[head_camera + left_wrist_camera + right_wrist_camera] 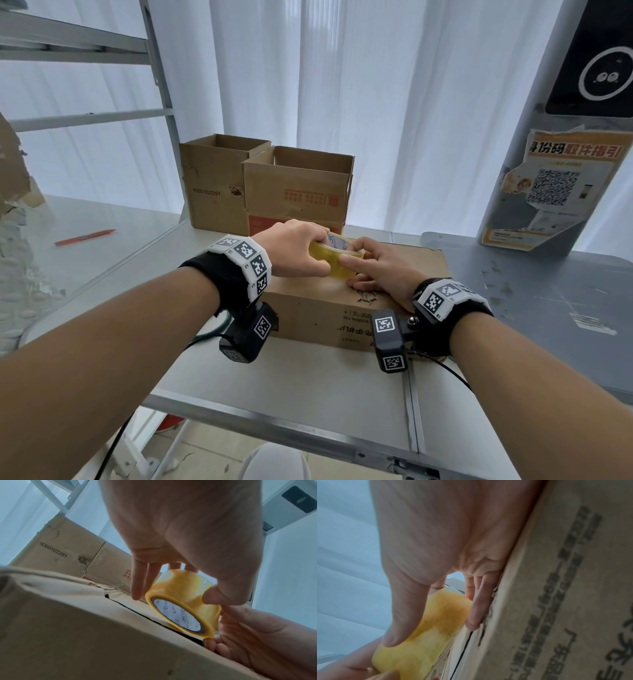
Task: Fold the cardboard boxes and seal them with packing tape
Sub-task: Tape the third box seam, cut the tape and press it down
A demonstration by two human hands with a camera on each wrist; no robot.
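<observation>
Over the closed box (325,308), the left hand (294,250) grips the tape roll (324,253) from above. The right hand (376,270) pinches it too, with its lower fingers on the lid. Sealing seems about to start: the next move is to free the tape end and stick it across the seam.

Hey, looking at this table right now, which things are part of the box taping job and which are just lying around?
For the job: tape roll, gripped by the left hand with the right hand pinching it; closed box beneath; two open boxes behind.
Lying about: orange pen on the left table; QR poster on the pillar.
</observation>
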